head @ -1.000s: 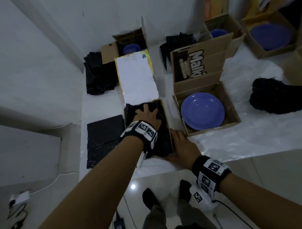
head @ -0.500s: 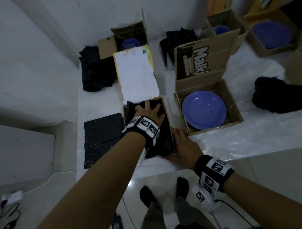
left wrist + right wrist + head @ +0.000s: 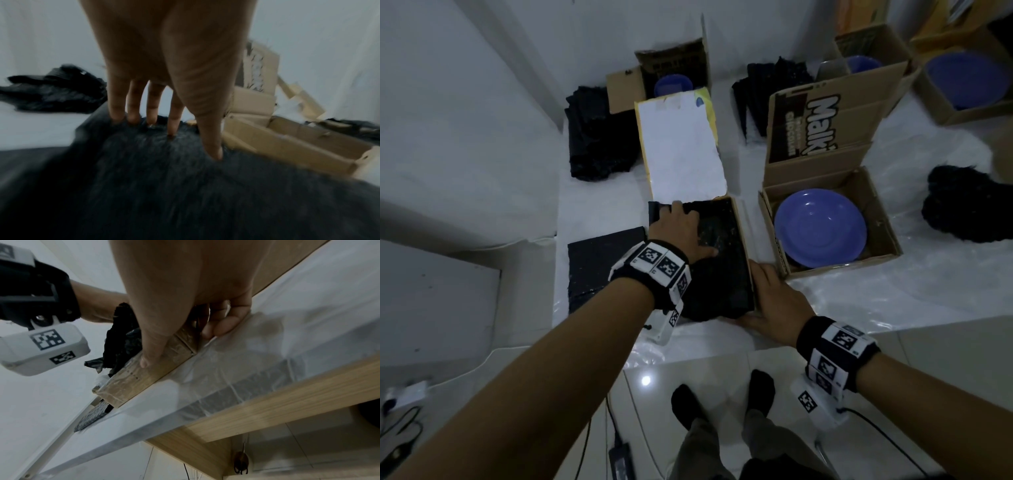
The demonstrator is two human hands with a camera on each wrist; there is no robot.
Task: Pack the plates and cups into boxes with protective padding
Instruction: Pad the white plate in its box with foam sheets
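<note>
**A:** What was the left hand (image 3: pixel 681 233) doing at that frame?

**B:** Fingers straight, spread flat on the black padding (image 3: pixel 722 260) inside the near box (image 3: pixel 743 240). Pressing, not gripping. Looked like it was seating the padding into the box so it lay flat.

**A:** Right hand (image 3: pixel 774 301)?

**B:** Wrapped round the box's near right corner: thumb on the front wall, fingers curled down the side. My read: bracing it so the push didn't slide it on the plastic sheet (image 3: pixel 893 291) covering the table.

**A:** Where were the plates?

**B:** One blue plate (image 3: pixel 820 228) sat in the open carton (image 3: pixel 876 212) just right of the near box. Another blue plate (image 3: pixel 962 80) in a carton far right. Something blue, likely a cup (image 3: pixel 673 84), in the rear box. None showed in the near box; whatever was under the padding was hidden.

**A:** Lid?

**B:** White flap (image 3: pixel 681 147) stood open behind, so closing wasn't done. A spare padding sheet (image 3: pixel 602 263) lay just left, within reach.
</note>
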